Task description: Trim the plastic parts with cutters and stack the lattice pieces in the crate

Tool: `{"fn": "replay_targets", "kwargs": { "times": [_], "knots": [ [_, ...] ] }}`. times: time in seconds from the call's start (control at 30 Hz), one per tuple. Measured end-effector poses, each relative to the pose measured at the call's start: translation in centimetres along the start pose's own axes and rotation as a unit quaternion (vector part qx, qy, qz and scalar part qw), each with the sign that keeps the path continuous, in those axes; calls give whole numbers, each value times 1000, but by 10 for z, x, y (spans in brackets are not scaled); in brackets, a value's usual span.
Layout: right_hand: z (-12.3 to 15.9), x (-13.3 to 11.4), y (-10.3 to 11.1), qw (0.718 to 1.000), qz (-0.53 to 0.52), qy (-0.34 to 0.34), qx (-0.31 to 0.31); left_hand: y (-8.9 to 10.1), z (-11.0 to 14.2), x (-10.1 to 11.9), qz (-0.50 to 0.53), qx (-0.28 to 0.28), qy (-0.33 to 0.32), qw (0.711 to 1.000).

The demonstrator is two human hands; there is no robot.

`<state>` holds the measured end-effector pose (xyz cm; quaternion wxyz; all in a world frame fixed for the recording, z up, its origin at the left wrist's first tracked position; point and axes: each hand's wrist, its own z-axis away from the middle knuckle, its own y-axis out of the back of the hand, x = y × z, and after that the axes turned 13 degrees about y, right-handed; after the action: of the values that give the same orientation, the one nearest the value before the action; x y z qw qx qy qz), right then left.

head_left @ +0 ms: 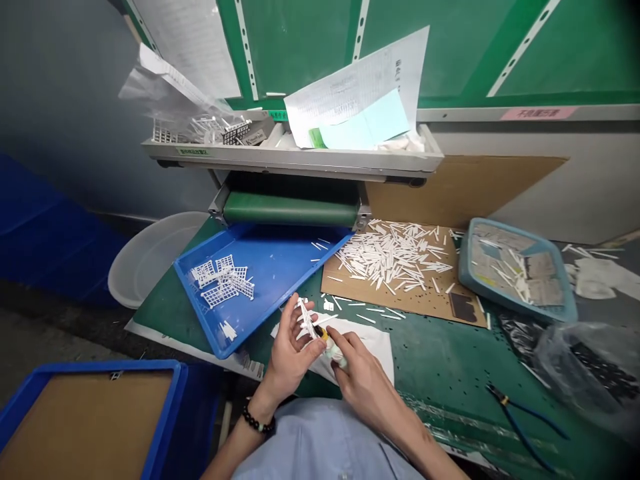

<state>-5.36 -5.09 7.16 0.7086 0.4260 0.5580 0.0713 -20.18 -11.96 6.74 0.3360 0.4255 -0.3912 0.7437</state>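
My left hand (289, 353) is closed around a white plastic lattice piece (305, 316), tilted up between fingers and thumb. In my right hand (363, 367) is a small hand tool with a yellow collar (323, 333) and a pale green handle. Its dark tip meets the white piece near my left thumb; the exact kind of tool cannot be made out. Beneath both hands lies a white cloth (377, 343). Several similar white lattice pieces (223, 280) rest in the blue tray (273, 267) to the left, beside a few short white sticks (228, 331).
Loose white sticks (395, 253) cover a cardboard sheet (425, 301) ahead. To the right are a light-blue basket (520, 310), a plastic bag of black bits (595, 367) and nippers (523, 413). A roller conveyor (290, 208) sits under a shelf (300, 159). Lower left stands a blue crate (175, 400).
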Motion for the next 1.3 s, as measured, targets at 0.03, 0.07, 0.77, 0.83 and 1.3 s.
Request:
{"fn": "replay_targets", "kwargs": {
  "times": [0.03,0.07,0.77,0.83,1.3],
  "knots": [
    [-1,0,1,1000,-12,-2,1,0,-1,0,-4,1,0,1000],
    [-1,0,1,1000,-22,-4,1,0,-2,-1,-8,3,0,1000],
    [-2,-4,3,998,-20,-49,-24,0,-7,-7,-68,55,-12,996],
    [-2,-3,3,998,-41,-44,-16,-1,-7,-7,-62,48,-10,997],
    [-14,20,18,997,-71,-28,-26,-8,-24,-10,-52,11,-7,999]
  ]
}}
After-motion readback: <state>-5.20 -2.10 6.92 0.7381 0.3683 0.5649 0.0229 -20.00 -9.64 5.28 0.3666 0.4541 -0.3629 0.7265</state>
